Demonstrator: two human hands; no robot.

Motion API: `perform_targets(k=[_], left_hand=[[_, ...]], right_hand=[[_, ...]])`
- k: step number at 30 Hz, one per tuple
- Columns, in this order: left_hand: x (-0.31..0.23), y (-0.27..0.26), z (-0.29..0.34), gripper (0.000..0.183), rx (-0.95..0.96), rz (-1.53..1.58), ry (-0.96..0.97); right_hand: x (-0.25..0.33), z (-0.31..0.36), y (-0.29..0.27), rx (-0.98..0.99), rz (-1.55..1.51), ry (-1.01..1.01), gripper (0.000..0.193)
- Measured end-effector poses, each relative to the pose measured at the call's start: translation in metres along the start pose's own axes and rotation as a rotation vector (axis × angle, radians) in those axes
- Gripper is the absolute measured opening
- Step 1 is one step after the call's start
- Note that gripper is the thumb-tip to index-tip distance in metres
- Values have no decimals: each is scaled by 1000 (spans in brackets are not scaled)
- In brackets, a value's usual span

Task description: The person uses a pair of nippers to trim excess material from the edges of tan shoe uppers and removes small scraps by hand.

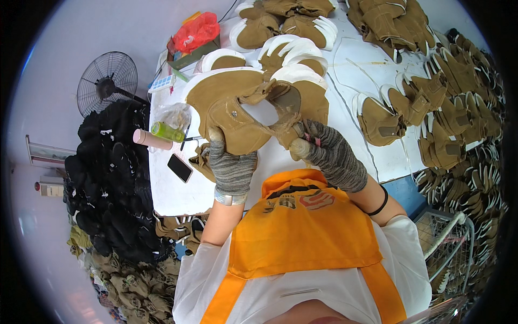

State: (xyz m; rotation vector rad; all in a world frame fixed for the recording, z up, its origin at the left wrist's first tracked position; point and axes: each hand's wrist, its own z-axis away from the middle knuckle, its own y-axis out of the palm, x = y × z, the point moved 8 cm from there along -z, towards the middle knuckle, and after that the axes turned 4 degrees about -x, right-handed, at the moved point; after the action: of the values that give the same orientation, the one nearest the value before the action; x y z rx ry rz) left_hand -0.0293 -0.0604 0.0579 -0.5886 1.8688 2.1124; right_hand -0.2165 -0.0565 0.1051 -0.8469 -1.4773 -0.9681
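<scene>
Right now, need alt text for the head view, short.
Two gloved hands, left and right, hold up a tan shoe upper over a white table covered with rows of matching uppers. A phone, a green bottle and a fan sit to the left, beside a heap of black pieces.

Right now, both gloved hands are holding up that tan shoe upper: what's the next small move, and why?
Probably work the right hand further along the folded edge of the tan shoe upper, since it pinches that edge while the left hand steadies the other side above the white table.
</scene>
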Motion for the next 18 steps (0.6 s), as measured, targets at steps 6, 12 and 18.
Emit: perform_targets(k=[6, 12, 18], left_hand=[[10, 16, 7, 48, 75, 30, -75], [19, 13, 6, 50, 93, 87, -164], [20, 18, 9, 57, 77, -116, -111]], right_hand=[[5, 1, -1, -69, -143, 58, 31], [0, 1, -6, -125, -158, 177, 38], [-5, -3, -23, -205, -209, 168, 38]])
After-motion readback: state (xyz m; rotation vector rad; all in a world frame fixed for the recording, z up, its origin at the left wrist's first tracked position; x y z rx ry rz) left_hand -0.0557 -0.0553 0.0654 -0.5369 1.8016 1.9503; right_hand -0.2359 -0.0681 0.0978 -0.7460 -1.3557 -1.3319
